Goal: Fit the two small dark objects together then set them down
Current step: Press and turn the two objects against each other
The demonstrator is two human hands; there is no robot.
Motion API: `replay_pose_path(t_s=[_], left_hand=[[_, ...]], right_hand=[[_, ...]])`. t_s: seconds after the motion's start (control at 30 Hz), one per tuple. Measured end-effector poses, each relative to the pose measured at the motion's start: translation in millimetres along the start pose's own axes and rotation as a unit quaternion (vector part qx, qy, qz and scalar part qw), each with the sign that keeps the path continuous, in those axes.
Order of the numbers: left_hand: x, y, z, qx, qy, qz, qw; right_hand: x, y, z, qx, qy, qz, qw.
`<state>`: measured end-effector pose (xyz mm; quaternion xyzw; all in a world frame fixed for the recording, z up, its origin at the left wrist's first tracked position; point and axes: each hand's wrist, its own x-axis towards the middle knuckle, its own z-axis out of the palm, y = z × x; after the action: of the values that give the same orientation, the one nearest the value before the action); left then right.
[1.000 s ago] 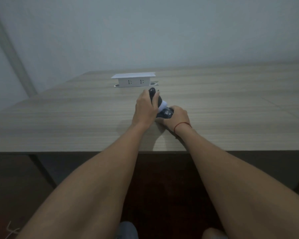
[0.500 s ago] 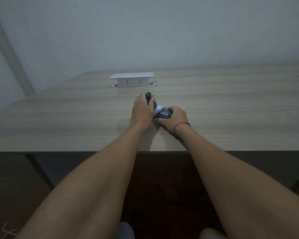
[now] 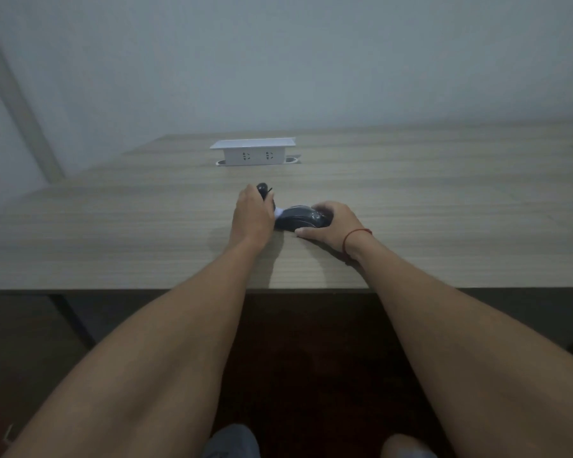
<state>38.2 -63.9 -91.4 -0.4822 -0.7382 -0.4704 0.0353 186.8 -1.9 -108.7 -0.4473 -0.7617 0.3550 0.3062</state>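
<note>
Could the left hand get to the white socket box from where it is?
Probably yes. The left hand grips a small dark object on the table, and the stretch of tabletop up to the white socket box is bare. It would need to put down or carry that object.

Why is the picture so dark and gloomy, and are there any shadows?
Head view: the light is dim and bluish, no glare; soft shadows fall on the table under the left hand and right hand; the dark object shows little detail.
</note>
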Motion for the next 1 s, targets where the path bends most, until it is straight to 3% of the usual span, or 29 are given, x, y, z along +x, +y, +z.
replay_pose_path(t_s=[0.17, 0.4, 0.53, 0.63, 0.73, 0.83, 1.0], left_hand=[[4, 12, -3, -0.064, 0.045, 0.033, 0.996], [4, 0, -2, 0.027, -0.009, -0.028, 0.999], [4, -6, -5, -0.037, 0.006, 0.001, 0.999], [2, -3, -2, -0.086, 0.015, 0.002, 0.996], [2, -5, 3, -0.056, -0.005, 0.005, 0.998], [6, -10, 2, -0.018, -0.004, 0.012, 1.0], [5, 5, 5, -0.107, 0.046, 0.034, 0.993]], right_hand=[[2, 0, -3, -0.008, -0.027, -0.01, 1.0], [-2, 3, -7, -0.034, -0.046, -0.018, 0.998], [1, -3, -6, -0.06, -0.061, 0.002, 0.996], [3, -9, 8, -0.097, 0.024, 0.054, 0.994], [4, -10, 17, -0.121, 0.099, 0.066, 0.985], [3, -10, 13, -0.067, 0.103, 0.08, 0.989], [8, -7, 10, 0.023, 0.075, 0.083, 0.994]])
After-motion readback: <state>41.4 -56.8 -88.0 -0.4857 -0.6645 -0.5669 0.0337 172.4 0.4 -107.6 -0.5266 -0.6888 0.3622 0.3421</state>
